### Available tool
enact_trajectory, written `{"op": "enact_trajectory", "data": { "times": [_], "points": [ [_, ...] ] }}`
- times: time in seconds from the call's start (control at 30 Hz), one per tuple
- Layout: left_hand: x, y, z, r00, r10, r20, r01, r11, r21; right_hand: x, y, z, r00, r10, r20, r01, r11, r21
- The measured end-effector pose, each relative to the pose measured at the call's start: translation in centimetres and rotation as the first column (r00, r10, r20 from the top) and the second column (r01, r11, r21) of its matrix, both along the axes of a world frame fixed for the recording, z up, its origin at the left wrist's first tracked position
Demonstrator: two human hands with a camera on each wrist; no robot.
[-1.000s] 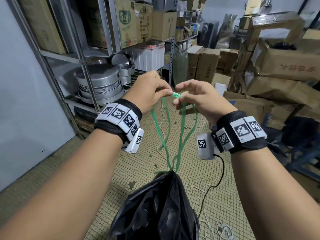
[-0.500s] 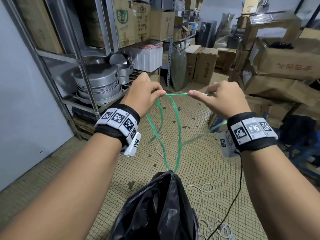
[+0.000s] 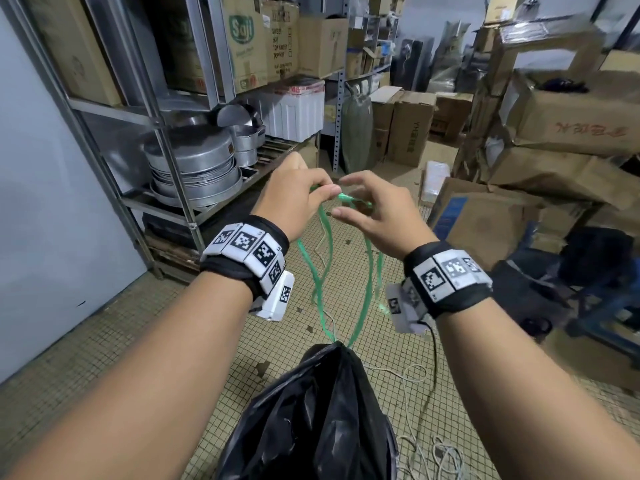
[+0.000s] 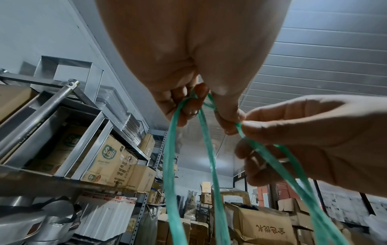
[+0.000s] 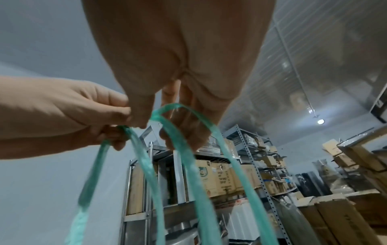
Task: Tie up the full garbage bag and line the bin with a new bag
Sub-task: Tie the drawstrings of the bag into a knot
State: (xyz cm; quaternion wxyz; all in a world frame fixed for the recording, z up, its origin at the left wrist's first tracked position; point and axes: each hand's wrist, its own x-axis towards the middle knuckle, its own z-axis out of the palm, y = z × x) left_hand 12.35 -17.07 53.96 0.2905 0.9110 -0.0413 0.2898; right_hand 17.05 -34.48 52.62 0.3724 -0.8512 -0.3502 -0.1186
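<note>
A full black garbage bag [image 3: 318, 414] stands low in the head view, its neck cinched. Green drawstrings [image 3: 323, 271] rise from the neck to both hands, which meet above it. My left hand [image 3: 327, 194] pinches two strands between thumb and fingers; the left wrist view shows the drawstrings [image 4: 169, 149] hanging from that left hand [image 4: 194, 106]. My right hand [image 3: 348, 199] touches the left one and pinches the string beside it. In the right wrist view a drawstring loop [image 5: 173, 107] lies over the fingers of the right hand [image 5: 159, 116]. No bin or new bag is in view.
A metal shelf rack [image 3: 162, 140] with stacked pans [image 3: 194, 168] and boxes fills the left. Cardboard boxes [image 3: 571, 126] pile up on the right, with a dark stool [image 3: 595, 265] below them. White cables [image 3: 415, 407] trail over the tiled floor by the bag.
Half a second ago the hands were pulled apart with the string stretched between them. They have come back together, and a loop now lies over my right fingers.
</note>
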Motion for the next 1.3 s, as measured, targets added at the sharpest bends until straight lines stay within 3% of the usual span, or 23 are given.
{"op": "enact_trajectory", "data": {
  "times": [0.13, 0.23, 0.33, 0.53, 0.73, 0.83, 0.97, 1.2, 1.3],
  "points": [
    [0.1, 0.6, -0.5, 1.000, 0.016, 0.009, -0.016, 1.000, 0.018, 0.0, 1.1, 0.2, 0.983, -0.040, 0.180, 0.030, 0.998, 0.058],
    [-0.2, 1.3, -1.2, 0.993, 0.114, 0.020, -0.115, 0.987, 0.111, 0.2, 0.9, 0.1, 0.975, -0.032, 0.220, 0.032, 0.999, 0.002],
    [-0.6, 1.7, -1.7, 0.988, 0.152, 0.028, -0.154, 0.985, 0.081, 0.5, 0.3, 0.0, 0.971, -0.062, 0.231, 0.064, 0.998, 0.000],
    [-1.3, 1.8, -2.1, 0.997, 0.068, -0.029, -0.067, 0.997, 0.027, 0.3, -0.9, -0.2, 0.986, -0.092, 0.140, 0.111, 0.985, -0.135],
    [-1.7, 1.5, -2.4, 0.998, -0.033, -0.045, 0.031, 0.998, -0.046, -0.5, 0.3, -0.9, 0.991, 0.012, -0.135, 0.004, 0.993, 0.115],
    [-1.9, 1.7, -2.4, 0.992, -0.118, -0.040, 0.113, 0.987, -0.115, -0.8, 0.8, -0.8, 0.961, 0.073, -0.267, -0.048, 0.994, 0.097],
    [-2.0, 1.8, -2.6, 0.986, -0.164, -0.039, 0.155, 0.973, -0.170, -1.3, 1.4, -1.0, 0.979, 0.048, -0.197, -0.065, 0.995, -0.079],
    [-2.2, 2.9, -2.8, 0.996, -0.078, -0.043, 0.071, 0.988, -0.140, -1.7, 1.5, -0.6, 0.947, 0.121, -0.297, -0.105, 0.992, 0.070],
    [-2.3, 3.3, -2.6, 0.997, -0.046, -0.057, 0.037, 0.990, -0.135, -1.6, 0.9, -0.1, 0.955, 0.118, -0.270, -0.110, 0.993, 0.046]
  ]
}}
